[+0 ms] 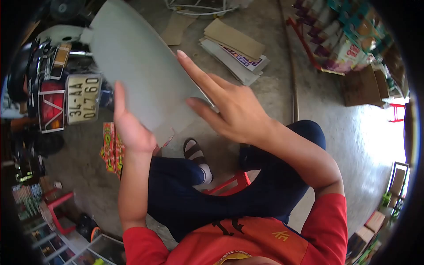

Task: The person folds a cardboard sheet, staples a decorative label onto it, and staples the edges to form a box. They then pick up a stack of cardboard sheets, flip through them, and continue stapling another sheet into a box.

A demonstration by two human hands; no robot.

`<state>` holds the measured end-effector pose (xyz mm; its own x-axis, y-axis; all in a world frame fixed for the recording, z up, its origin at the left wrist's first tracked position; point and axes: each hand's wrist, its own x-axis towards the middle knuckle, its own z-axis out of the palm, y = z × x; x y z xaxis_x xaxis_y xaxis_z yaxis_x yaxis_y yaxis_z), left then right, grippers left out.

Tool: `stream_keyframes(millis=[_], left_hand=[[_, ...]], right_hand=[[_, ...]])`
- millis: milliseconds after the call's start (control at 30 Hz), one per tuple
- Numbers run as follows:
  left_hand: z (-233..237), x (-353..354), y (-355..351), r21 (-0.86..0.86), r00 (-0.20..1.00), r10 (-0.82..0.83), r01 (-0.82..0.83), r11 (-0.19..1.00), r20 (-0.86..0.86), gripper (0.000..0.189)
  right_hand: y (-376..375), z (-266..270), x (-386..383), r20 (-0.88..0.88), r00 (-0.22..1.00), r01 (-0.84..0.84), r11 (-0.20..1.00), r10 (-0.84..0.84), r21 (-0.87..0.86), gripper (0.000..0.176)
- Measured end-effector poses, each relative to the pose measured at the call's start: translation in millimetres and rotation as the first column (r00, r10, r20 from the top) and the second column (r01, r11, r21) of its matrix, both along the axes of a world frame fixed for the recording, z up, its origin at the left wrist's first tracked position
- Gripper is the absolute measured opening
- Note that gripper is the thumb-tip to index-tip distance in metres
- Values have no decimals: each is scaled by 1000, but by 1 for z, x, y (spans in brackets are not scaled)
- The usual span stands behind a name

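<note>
A large, smooth grey sheet (137, 62), slightly blurred, is tilted up in front of me between my two hands. At its right edge, my right hand (236, 106) has the index finger stretched along the rim and the thumb over the near face. My left hand (132, 128) supports the lower left side, one finger pointing up beside the sheet and the others hidden by it. Below the sheet, red and yellow printed packets (110, 148) lie on the floor by my left forearm.
A motorbike's licence plate (83, 98) and tail light (52, 106) are close on the left. Flat cardboard pieces (234, 39) lie on the concrete floor ahead. A cardboard box (362, 88) and stacked packages (349, 48) stand at right. Beneath me is a red stool (229, 184).
</note>
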<state>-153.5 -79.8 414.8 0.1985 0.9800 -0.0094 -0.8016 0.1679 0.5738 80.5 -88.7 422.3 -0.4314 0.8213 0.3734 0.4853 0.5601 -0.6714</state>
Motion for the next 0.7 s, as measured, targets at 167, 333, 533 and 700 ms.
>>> stream_keyframes(millis=[167, 333, 533, 700], left_hand=[[6, 6, -4, -55, 999, -6, 4, 998, -35, 59], [6, -2, -1, -124, 992, -10, -6, 992, -124, 52], [8, 1, -2, -120, 973, -60, 33, 992, -222, 48], [5, 8, -6, -81, 972, -138, 125, 989, -188, 48]], right_hand=[[-4, 6, -1, 301, 953, -12, 999, 21, -32, 81], [-1, 15, 1, 149, 984, -79, 987, 101, -143, 74], [13, 12, 9, -130, 991, -31, 992, 15, -124, 70], [16, 1, 8, -188, 981, -60, 997, 49, -54, 71]])
